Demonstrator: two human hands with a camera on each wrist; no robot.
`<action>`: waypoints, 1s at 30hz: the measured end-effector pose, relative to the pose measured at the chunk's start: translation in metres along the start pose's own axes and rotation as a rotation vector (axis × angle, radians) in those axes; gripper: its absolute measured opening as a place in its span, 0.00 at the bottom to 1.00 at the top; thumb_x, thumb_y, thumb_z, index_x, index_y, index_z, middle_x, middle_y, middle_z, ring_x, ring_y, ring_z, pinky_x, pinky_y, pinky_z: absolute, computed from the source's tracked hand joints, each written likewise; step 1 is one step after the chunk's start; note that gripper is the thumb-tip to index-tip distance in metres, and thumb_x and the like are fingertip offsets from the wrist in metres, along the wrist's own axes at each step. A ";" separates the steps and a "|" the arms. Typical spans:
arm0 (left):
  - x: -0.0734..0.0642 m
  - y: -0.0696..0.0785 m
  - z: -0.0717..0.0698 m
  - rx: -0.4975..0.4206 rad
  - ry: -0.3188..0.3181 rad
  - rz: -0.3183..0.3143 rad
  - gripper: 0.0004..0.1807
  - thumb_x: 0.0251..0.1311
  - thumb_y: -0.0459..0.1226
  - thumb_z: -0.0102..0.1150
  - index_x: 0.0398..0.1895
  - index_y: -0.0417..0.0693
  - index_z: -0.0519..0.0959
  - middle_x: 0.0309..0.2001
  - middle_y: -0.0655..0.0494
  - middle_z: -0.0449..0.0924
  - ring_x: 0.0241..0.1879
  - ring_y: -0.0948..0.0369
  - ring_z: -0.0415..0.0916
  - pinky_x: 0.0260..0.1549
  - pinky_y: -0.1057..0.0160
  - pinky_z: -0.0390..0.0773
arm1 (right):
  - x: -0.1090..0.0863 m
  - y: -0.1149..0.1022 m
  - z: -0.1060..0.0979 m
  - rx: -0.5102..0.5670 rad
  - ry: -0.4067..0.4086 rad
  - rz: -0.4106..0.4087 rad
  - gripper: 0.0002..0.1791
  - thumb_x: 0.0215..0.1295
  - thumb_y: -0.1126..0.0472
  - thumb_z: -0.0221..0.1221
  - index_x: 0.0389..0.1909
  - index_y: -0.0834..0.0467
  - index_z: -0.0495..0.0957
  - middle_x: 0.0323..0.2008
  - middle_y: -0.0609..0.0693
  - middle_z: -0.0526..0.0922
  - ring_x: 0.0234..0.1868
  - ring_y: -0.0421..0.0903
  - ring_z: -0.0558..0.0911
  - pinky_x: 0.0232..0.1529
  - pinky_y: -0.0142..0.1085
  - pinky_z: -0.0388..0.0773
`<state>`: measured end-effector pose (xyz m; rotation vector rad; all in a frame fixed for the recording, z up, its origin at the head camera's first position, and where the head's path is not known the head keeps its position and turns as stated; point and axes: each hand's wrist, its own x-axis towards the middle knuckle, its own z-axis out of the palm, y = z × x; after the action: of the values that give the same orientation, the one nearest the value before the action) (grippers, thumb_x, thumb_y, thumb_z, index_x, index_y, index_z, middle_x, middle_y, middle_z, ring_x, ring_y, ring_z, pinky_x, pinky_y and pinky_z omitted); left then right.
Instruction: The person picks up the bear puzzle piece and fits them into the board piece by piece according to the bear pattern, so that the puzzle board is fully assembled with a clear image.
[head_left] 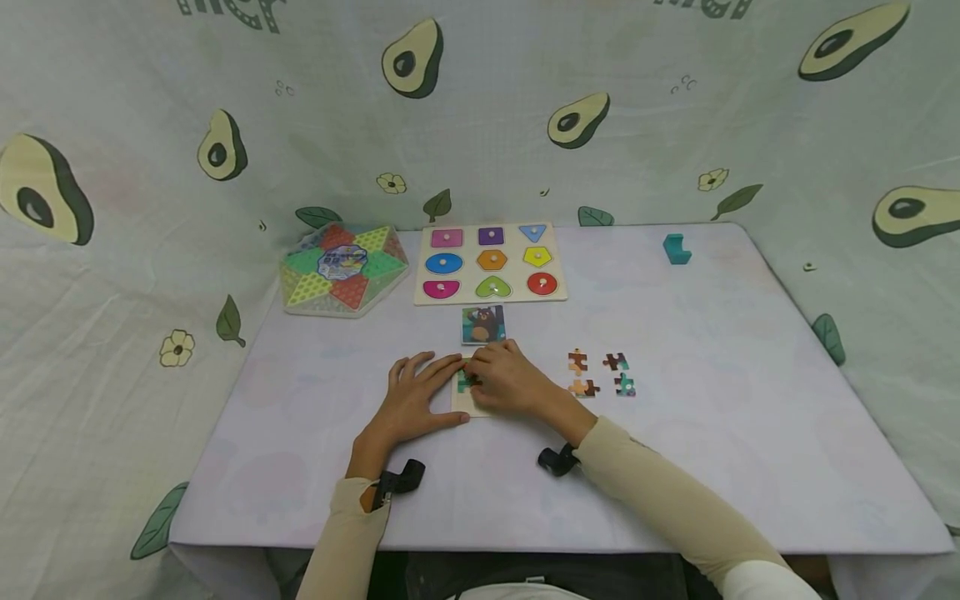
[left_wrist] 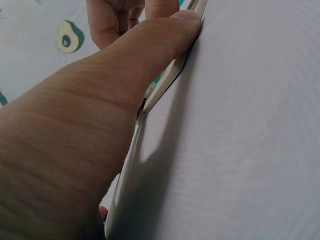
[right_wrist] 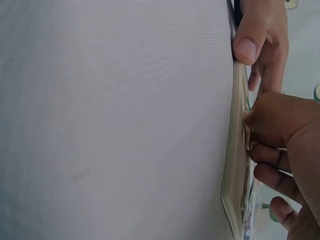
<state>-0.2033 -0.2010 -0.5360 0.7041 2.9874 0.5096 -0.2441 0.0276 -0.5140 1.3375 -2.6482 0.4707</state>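
One left hand (head_left: 416, 396) is spreading its fingers nearly straight, touching the far and near edges of one wooden puzzle board (head_left: 465, 403), which is lying between the two hands. One right hand (head_left: 510, 379) is curling over that board, thumb and fingers pinching one small puzzle piece (right_wrist: 248, 135) against it. The two hands are working close beside each other. A green piece (head_left: 462, 382) is showing in the board between them; how many others the fingers are hiding, one cannot tell.

Four loose pieces (head_left: 583, 388) are lying apart to the right of the right hand, in two pairs. One bear card (head_left: 482, 323) is lying just beyond the right hand's knuckles. Farther beyond both hands, one shape board (head_left: 454, 294) is carrying nine coloured shapes in three rows of three, and one patterned box (head_left: 345, 271) is sitting beside it, beyond the left hand. One teal block (head_left: 677, 250) is standing well off, beyond and right of the right hand. Two black wrist cameras (head_left: 557, 461) are riding at the wrists, one on each.

A pale cloth is covering the table (head_left: 712, 400) under the hands. Beyond them a light curtain (head_left: 480, 158) is hanging, printed with six avocados, three flowers and scattered leaves.
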 end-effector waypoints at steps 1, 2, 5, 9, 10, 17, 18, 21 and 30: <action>0.000 0.000 0.000 0.001 -0.006 -0.003 0.51 0.52 0.73 0.56 0.78 0.66 0.58 0.76 0.64 0.57 0.74 0.49 0.46 0.67 0.37 0.42 | 0.000 0.000 0.000 -0.005 -0.002 -0.002 0.11 0.63 0.55 0.64 0.45 0.52 0.85 0.45 0.45 0.82 0.51 0.45 0.77 0.51 0.44 0.68; 0.001 0.000 0.000 0.001 -0.009 -0.004 0.51 0.52 0.73 0.56 0.78 0.66 0.58 0.76 0.64 0.57 0.74 0.49 0.46 0.67 0.37 0.42 | -0.001 -0.001 0.000 -0.009 -0.005 -0.003 0.11 0.64 0.55 0.64 0.45 0.52 0.86 0.46 0.45 0.82 0.52 0.46 0.77 0.51 0.44 0.68; 0.001 0.001 0.000 -0.001 -0.015 -0.004 0.51 0.52 0.73 0.56 0.78 0.66 0.58 0.77 0.65 0.56 0.74 0.49 0.45 0.67 0.37 0.41 | -0.002 -0.002 -0.001 -0.015 -0.014 -0.002 0.10 0.66 0.55 0.64 0.45 0.51 0.87 0.46 0.46 0.82 0.52 0.46 0.77 0.52 0.45 0.68; 0.001 0.001 -0.001 -0.003 -0.019 -0.006 0.51 0.52 0.73 0.56 0.78 0.67 0.58 0.77 0.65 0.56 0.75 0.49 0.45 0.67 0.37 0.41 | -0.004 -0.004 -0.004 -0.017 -0.029 -0.003 0.10 0.67 0.55 0.64 0.45 0.52 0.88 0.46 0.47 0.81 0.52 0.46 0.77 0.53 0.46 0.68; 0.001 0.001 -0.001 -0.006 -0.019 -0.007 0.51 0.52 0.73 0.57 0.78 0.66 0.58 0.77 0.65 0.56 0.74 0.49 0.45 0.67 0.37 0.41 | -0.004 -0.005 -0.005 -0.016 -0.033 -0.003 0.10 0.67 0.55 0.64 0.46 0.52 0.88 0.47 0.47 0.81 0.52 0.46 0.77 0.53 0.46 0.68; 0.001 0.001 0.002 -0.007 -0.009 0.008 0.51 0.52 0.73 0.57 0.78 0.65 0.58 0.76 0.64 0.57 0.74 0.48 0.46 0.67 0.37 0.42 | -0.012 -0.003 -0.015 0.023 -0.053 0.031 0.13 0.68 0.57 0.63 0.51 0.54 0.85 0.50 0.47 0.82 0.56 0.47 0.76 0.55 0.48 0.68; 0.001 0.001 0.002 -0.007 -0.011 0.006 0.52 0.52 0.73 0.57 0.78 0.66 0.58 0.77 0.65 0.56 0.74 0.48 0.46 0.67 0.37 0.42 | -0.014 -0.002 -0.017 0.028 -0.052 0.038 0.14 0.68 0.57 0.62 0.52 0.54 0.84 0.50 0.47 0.82 0.56 0.47 0.76 0.55 0.47 0.68; 0.001 0.000 0.001 0.002 -0.013 0.000 0.52 0.52 0.73 0.56 0.78 0.67 0.58 0.76 0.66 0.56 0.74 0.49 0.46 0.67 0.38 0.43 | -0.022 0.004 -0.023 0.032 -0.045 0.059 0.14 0.69 0.59 0.61 0.53 0.54 0.84 0.51 0.46 0.82 0.56 0.47 0.76 0.54 0.47 0.68; 0.000 0.002 -0.001 -0.050 0.001 -0.001 0.47 0.52 0.70 0.62 0.75 0.69 0.64 0.76 0.66 0.57 0.75 0.49 0.47 0.68 0.38 0.41 | -0.049 0.024 -0.037 0.077 0.009 0.109 0.11 0.67 0.62 0.62 0.49 0.54 0.86 0.48 0.46 0.83 0.54 0.47 0.78 0.53 0.47 0.69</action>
<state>-0.2032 -0.1999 -0.5341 0.6989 2.9648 0.5824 -0.2350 0.0912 -0.4968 1.2122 -2.7320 0.5965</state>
